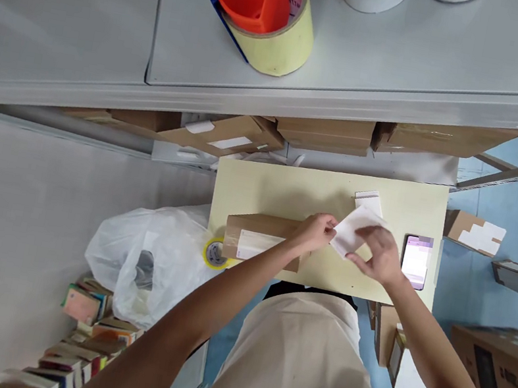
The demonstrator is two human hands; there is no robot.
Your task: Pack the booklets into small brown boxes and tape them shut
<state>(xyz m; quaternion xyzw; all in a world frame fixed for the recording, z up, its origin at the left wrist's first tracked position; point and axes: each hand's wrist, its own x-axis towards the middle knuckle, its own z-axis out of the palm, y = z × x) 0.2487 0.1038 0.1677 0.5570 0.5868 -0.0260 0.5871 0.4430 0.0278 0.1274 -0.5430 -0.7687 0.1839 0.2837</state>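
Observation:
Both my hands hold a white paper label (351,229) above a pale yellow table (290,189). My left hand (316,231) pinches its left edge, fingers closed. My right hand (379,254) grips its lower right side, fingers curled. A brown cardboard box (256,237) with a white label lies on the table just left of my left hand. Another small white slip (369,200) lies on the table behind the held label. A phone (415,260) with a lit screen rests on the table right of my right hand.
A yellow tape roll (214,253) sits at the table's left edge beside a white plastic bag (151,262). Books (78,336) are stacked lower left. Cardboard boxes (498,370) stand on the blue floor at right. A grey shelf (361,71) overhead carries a large tape roll with an orange cone.

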